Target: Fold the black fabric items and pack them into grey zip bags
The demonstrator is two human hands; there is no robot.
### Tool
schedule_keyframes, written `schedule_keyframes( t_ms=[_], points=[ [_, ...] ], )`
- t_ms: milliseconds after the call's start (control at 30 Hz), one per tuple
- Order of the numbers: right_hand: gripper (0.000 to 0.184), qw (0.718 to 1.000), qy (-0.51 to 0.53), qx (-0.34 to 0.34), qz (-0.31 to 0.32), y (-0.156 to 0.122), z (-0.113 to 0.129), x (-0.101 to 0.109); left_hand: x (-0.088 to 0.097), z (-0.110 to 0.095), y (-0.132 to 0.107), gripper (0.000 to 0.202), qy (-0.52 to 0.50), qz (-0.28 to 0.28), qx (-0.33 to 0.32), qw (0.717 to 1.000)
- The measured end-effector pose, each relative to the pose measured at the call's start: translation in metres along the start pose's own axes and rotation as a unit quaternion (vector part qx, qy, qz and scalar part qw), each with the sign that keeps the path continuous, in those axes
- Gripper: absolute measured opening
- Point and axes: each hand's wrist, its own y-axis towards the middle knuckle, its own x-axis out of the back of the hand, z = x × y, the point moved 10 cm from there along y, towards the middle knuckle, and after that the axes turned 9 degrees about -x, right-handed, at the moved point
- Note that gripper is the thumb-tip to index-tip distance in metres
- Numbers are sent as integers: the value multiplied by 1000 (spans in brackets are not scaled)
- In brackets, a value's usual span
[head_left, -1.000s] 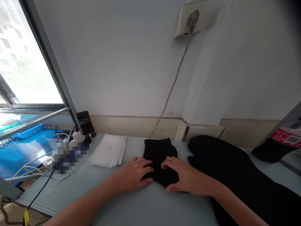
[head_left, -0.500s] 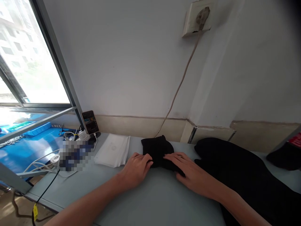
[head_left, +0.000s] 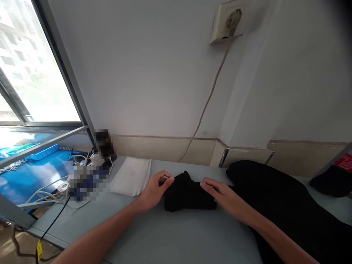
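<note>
A small folded piece of black cloth [head_left: 189,194] lies on the grey-blue tabletop [head_left: 189,234], its kind hard to make out. At its upper left edge, my left hand [head_left: 154,191] pinches the fabric between thumb and fingertips. My right hand [head_left: 221,196] has closed thumb and fingers on the upper right edge. Between the hands, a pointed bit of fabric sticks up. Right beside my right forearm spreads a larger heap of black cloth [head_left: 275,198], partly covered by the arm.
Flat clear plastic bags [head_left: 130,176] are stacked left of the cloth. Farther left are white cables [head_left: 45,191], a pixelated item and a stand. A bottle-like container with a red label [head_left: 344,163] stands at the right edge. A corded plug [head_left: 233,20] sits in the wall socket.
The small black cloth has come nearer to me and now has a straighter, wider front edge. Both hands have shifted from resting over it to pinching its upper edges.
</note>
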Motion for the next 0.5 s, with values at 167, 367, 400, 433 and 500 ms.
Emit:
schedule_keyframes(
  t_ms=[167,367,400,433,500],
  points=[
    [52,996,69,-45,-42,4,-13,5,-2,24,-8,55,-116,-22,99,988],
    [52,960,203,-169,-93,5,-46,13,-20,10,-10,81,-215,57,66,973],
    [54,953,220,-191,-86,5,-51,11,-23,8,-10,84,-221,65,56,972],
    [57,948,227,-206,-82,5,-55,9,-25,7,-9,83,-220,70,46,972],
    [63,950,210,-213,-90,5,-58,10,-26,9,-7,72,-200,65,24,977]
  ],
)
